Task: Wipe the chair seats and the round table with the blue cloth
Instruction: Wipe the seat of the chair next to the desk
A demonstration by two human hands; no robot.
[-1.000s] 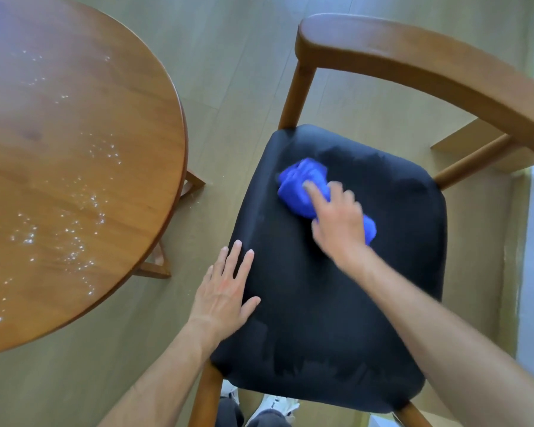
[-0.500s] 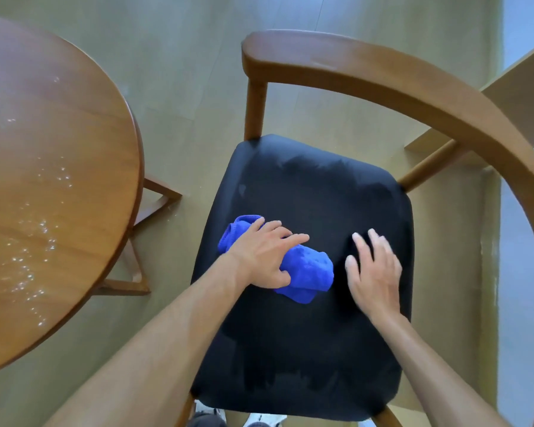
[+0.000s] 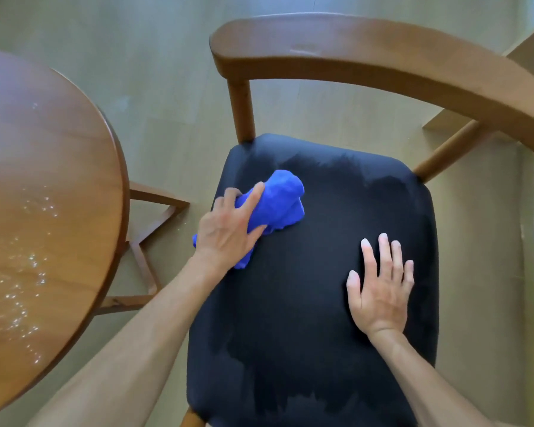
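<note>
A bunched blue cloth (image 3: 279, 197) lies on the black chair seat (image 3: 305, 328), near its far left corner. My left hand (image 3: 228, 229) grips the near end of the cloth, with the index finger stretched along it. On the right half of the seat my right hand (image 3: 379, 288) rests flat with its fingers spread. Darker damp patches show along the seat's far and near edges. The round wooden table (image 3: 43, 211) stands to the left, with small wet specks scattered on its top.
The chair's curved wooden backrest (image 3: 383, 60) arcs over the far and right side of the seat. The table's wooden base (image 3: 154, 235) sits on the floor between table and chair. Pale wooden floor (image 3: 136, 57) surrounds both.
The cloth passed from my right hand to my left. My left hand then pushed it from the seat's middle to the far left corner. My right hand now lies flat on the seat.
</note>
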